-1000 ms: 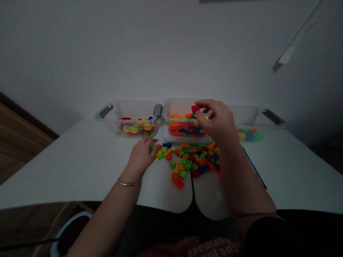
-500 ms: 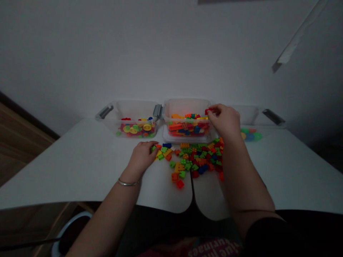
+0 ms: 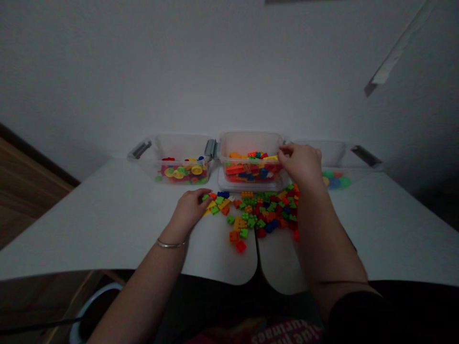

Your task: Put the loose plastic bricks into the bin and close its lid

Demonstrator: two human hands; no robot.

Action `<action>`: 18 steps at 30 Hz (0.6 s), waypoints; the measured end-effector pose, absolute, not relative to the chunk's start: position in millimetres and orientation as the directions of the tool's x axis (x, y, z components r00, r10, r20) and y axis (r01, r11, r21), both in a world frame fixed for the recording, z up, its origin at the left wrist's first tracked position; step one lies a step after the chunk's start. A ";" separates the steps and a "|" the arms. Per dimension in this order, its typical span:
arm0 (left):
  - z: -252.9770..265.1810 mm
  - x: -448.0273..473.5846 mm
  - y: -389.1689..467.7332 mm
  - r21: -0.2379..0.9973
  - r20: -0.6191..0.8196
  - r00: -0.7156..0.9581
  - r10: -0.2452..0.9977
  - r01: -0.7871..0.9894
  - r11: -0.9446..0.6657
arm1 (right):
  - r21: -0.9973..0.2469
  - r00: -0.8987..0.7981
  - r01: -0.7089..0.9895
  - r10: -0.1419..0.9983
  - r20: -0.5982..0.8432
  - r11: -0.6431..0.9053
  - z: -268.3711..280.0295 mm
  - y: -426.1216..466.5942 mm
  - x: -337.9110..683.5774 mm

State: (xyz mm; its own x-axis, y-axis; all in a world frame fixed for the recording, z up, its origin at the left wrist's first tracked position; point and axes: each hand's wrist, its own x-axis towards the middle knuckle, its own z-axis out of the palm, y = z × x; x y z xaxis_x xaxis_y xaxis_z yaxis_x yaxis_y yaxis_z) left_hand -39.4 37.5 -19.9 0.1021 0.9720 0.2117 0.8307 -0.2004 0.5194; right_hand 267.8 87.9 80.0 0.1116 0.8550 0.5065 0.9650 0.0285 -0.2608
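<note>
My right hand (image 3: 301,162) is over the right rim of the middle clear plastic box (image 3: 251,138), thumb and fingertips slightly apart, with no brick showing between them. Inside that box lies a heap of toy building bricks (image 3: 247,169) in red, orange, yellow, blue and green. My left hand (image 3: 190,205) rests on the white table, its fingers loosely stretched beside a small group of bricks (image 3: 217,203), touching or almost touching them. Right of it spreads a larger pile of loose bricks (image 3: 268,210). My right forearm hides part of the pile's right side.
A clear box (image 3: 182,143) with round coloured pieces stands on the left, grey clips at its ends. Another clear box (image 3: 351,162) with round pieces is partly hidden behind my right arm. A dark gap (image 3: 257,258) splits the table (image 3: 89,224) near its front edge.
The red brick that was between my right fingertips has left them and no longer shows there. My right hand has barely shifted. My left hand stays by the bricks.
</note>
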 end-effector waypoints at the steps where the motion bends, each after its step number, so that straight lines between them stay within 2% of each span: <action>1: -20.3 -39.7 37.6 0.530 0.212 0.105 0.972 0.823 -0.205 | -0.264 0.110 0.964 0.846 0.521 0.037 80.4 87.3 267.3; 9: -21.9 -41.6 37.6 0.611 0.303 0.021 0.953 0.763 -0.211 | -0.306 0.022 0.913 0.716 0.697 0.270 89.8 74.3 251.0; 18: -13.8 -32.6 30.4 0.776 0.304 0.038 0.952 0.569 -0.271 | -0.260 -0.277 0.756 0.653 0.705 0.601 91.3 49.1 203.3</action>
